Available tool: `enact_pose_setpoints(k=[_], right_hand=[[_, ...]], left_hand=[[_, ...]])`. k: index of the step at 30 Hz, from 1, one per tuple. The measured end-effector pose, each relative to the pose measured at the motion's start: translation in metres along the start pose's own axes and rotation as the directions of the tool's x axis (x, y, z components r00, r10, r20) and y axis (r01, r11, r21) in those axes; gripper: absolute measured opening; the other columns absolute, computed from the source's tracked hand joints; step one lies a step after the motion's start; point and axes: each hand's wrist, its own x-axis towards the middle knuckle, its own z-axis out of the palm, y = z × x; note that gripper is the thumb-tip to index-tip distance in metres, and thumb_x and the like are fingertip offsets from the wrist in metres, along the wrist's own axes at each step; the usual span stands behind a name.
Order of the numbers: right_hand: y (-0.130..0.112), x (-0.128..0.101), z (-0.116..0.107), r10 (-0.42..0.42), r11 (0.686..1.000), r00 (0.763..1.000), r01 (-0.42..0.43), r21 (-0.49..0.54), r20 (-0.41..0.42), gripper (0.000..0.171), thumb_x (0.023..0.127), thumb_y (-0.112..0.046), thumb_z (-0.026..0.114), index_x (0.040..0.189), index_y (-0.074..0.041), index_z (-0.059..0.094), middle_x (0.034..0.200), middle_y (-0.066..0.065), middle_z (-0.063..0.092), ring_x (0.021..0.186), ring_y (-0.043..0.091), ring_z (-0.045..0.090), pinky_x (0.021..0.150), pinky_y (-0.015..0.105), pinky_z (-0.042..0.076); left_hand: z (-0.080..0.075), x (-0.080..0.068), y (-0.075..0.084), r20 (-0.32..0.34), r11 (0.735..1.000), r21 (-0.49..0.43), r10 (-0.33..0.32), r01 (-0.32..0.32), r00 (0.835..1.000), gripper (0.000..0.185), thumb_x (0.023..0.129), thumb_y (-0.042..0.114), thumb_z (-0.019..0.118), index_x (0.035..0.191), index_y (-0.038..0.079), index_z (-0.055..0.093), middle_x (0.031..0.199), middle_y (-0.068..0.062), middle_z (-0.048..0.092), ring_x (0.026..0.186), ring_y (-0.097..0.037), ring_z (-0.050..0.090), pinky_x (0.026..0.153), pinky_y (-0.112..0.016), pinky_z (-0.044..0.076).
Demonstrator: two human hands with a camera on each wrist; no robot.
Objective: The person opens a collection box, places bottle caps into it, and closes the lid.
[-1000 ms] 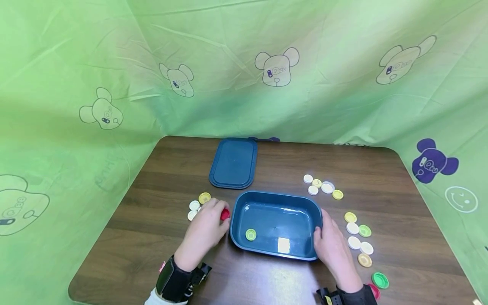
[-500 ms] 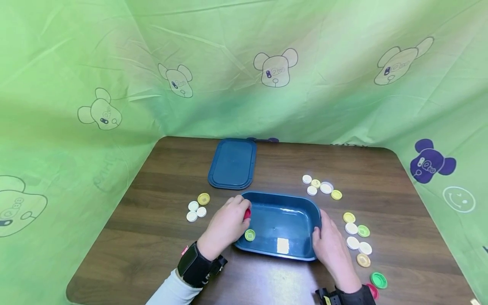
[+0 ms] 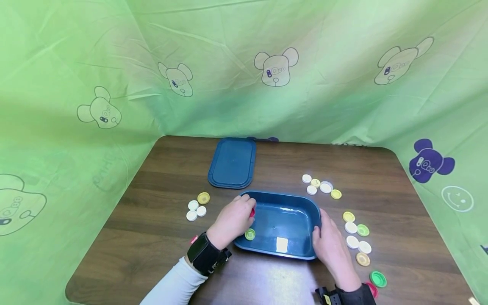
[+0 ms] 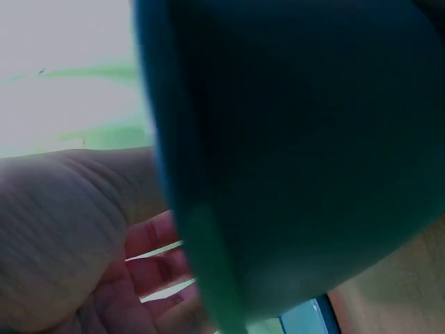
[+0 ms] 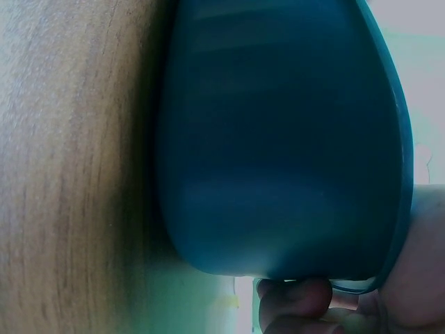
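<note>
A dark blue rectangular container (image 3: 301, 202) stands on the wooden table near me, with a green cap (image 3: 250, 234) lying inside it. My left hand (image 3: 233, 220) reaches over the container's left rim and pinches a red cap (image 3: 252, 213) above its inside. My right hand (image 3: 331, 245) grips the container's right rim. In the left wrist view the container wall (image 4: 299, 153) fills the frame beside my palm. In the right wrist view, the container's outer wall (image 5: 278, 153) stands close up, with my fingers (image 5: 295, 298) curled at its rim.
The blue lid (image 3: 232, 162) lies flat beyond the container. White and yellow caps (image 3: 197, 206) lie at the left. More caps (image 3: 321, 187) sit at the right rear, and several caps (image 3: 360, 241) line the right side. Green cloth walls surround the table.
My left hand has carried the red cap from the table at the left, over the rim and into the space above the container. The right hand has stayed on the right rim.
</note>
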Motion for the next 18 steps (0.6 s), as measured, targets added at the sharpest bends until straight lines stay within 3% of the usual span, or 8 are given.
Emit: enact_pose_setpoints(k=[9,13,18], right_hand=[[-0.001,-0.001,-0.001,-0.004,1.0,1.0,0.004,0.003,0.009,0.059,0.103,-0.009,0.047,0.155,0.007,0.024,0.15,0.036,0.036,0.135,0.053,0.042,0.103,0.065,0.039],[-0.001,-0.001,-0.001,-0.008,1.0,1.0,0.008,0.001,0.003,0.059,0.103,-0.009,0.047,0.155,0.007,0.024,0.149,0.036,0.037,0.134,0.053,0.043,0.103,0.065,0.04],[-0.001,-0.001,-0.002,-0.009,1.0,1.0,0.009,0.0,0.004,0.059,0.103,-0.009,0.047,0.155,0.007,0.024,0.15,0.036,0.037,0.134,0.053,0.042,0.103,0.066,0.04]], left_hand=[[0.003,-0.001,0.001,0.089,0.999,-0.011,-0.033,0.035,0.995,0.029,0.086,0.024,0.082,0.107,0.008,0.07,0.095,-0.003,0.061,0.084,-0.016,0.054,0.072,-0.029,0.055],[-0.002,-0.004,0.0,0.037,0.999,-0.027,-0.017,0.018,0.999,0.026,0.088,0.021,0.081,0.108,0.008,0.071,0.097,-0.003,0.062,0.086,-0.016,0.054,0.072,-0.028,0.055],[-0.012,-0.013,-0.006,-0.105,0.998,-0.061,-0.021,0.014,0.994,0.022,0.087,0.014,0.079,0.108,0.009,0.072,0.103,-0.003,0.065,0.094,-0.017,0.057,0.078,-0.03,0.057]])
